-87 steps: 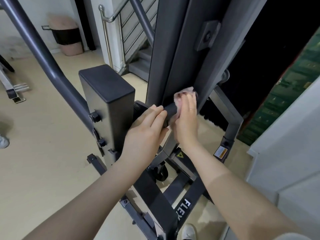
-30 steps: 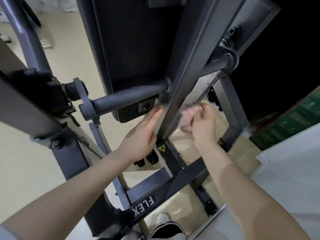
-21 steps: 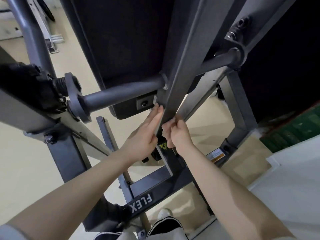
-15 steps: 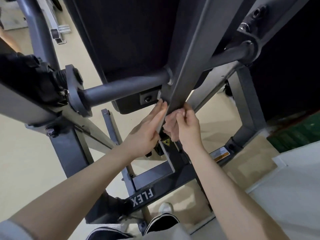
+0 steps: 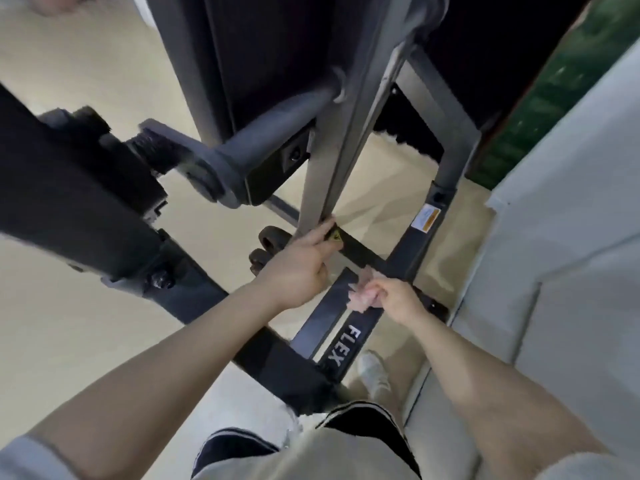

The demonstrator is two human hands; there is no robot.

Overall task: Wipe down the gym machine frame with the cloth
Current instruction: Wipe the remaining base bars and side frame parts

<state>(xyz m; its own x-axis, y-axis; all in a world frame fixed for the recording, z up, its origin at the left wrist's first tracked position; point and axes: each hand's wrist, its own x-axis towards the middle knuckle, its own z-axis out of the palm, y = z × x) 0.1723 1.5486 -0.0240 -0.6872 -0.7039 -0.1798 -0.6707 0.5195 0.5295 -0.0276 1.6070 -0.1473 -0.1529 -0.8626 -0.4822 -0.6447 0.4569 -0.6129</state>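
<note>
A: Item one, cloth (image 5: 360, 295)?
B: Pale pink, bunched into a wad. Right hand (image 5: 394, 298) grips it, fingers curled round it, the wad sticking out leftward from the fist. It sits low, just over the dark base bar (image 5: 341, 344) lettered FLEX. Contact with the bar cannot be told.

A: Item two, frame?
B: Grey upright post (image 5: 341, 133), long axis running from the top of the view down and slightly left to the base. The base bar's long axis runs from lower left to upper right, towards a second post (image 5: 450, 147) carrying an orange and white sticker (image 5: 426, 220).

A: Left hand (image 5: 298, 268)?
B: At the foot of the upright post, fingers wrapped loosely round its lower end, beside a yellow warning label (image 5: 336, 238).

A: Surroundings?
B: Round grey crossbar (image 5: 270, 140) meeting the post, dark pad (image 5: 263, 46) behind it, two small wheels (image 5: 265, 247) left of the hand, beige floor (image 5: 69, 341), a white shoe (image 5: 372, 372) beside the base bar.
</note>
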